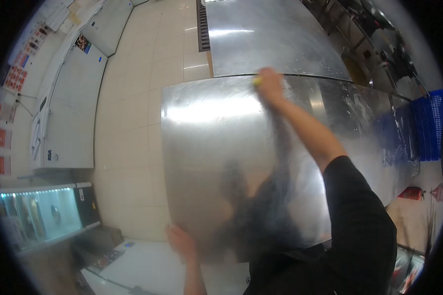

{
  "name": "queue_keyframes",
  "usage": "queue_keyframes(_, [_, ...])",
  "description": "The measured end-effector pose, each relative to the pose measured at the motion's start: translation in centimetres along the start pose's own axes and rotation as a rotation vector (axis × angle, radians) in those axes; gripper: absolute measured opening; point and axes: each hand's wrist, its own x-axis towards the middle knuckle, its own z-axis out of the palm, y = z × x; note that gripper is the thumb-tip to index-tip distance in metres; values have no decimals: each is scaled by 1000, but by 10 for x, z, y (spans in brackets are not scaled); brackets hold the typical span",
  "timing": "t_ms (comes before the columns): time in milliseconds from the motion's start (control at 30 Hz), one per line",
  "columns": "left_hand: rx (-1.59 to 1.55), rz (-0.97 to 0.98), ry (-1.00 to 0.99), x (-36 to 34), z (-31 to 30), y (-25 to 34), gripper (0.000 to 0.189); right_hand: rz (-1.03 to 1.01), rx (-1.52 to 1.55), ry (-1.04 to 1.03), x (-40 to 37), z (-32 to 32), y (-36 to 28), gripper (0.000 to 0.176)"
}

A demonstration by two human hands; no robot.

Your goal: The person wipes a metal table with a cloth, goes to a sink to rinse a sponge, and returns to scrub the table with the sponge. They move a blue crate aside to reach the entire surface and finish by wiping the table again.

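My right hand [271, 87] reaches out to the far edge of a shiny steel table [206, 147]. Its fingers are closed around a small yellow thing [257, 80], which looks like a sponge but is mostly covered and blurred. White streaks [362, 110] mark the steel to the right of that hand. At the table's near left corner is my left hand [183, 243], at or against the edge. Motion blur hides how its fingers are set, and nothing shows in it.
A second steel table [270, 42] adjoins the far edge. Blue crates [426, 128] stand at the right, near a red fire extinguisher [411, 193]. White chest freezers [74, 108] line the left, with a lit glass case [42, 214] below. Tiled floor [133, 123] lies between.
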Motion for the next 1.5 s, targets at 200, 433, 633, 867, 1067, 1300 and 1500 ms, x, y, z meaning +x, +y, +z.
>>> queue_keyframes(200, [71,28,-26,3,15,-22,43,601,-333,41,0,-31,96,23])
queue_keyframes(433, [185,112,93,5,28,-31,47,114,88,-208,26,52,-133,16])
queue_keyframes(633, [151,168,3,-2,22,-29,47,233,-228,21,11,42,18,21])
queue_keyframes(867, [93,63,-44,2,17,-27,48,522,-340,115,0,15,70,17])
queue_keyframes(1067, [135,54,-33,1,18,-13,50,47,96,-336,-13,8,-130,16])
queue_keyframes(1300, [181,131,-22,2,21,-27,52,557,-299,5,-26,-48,155,11])
queue_keyframes(1500, [213,127,-25,4,24,-31,54,368,-82,99,-74,-32,92,12])
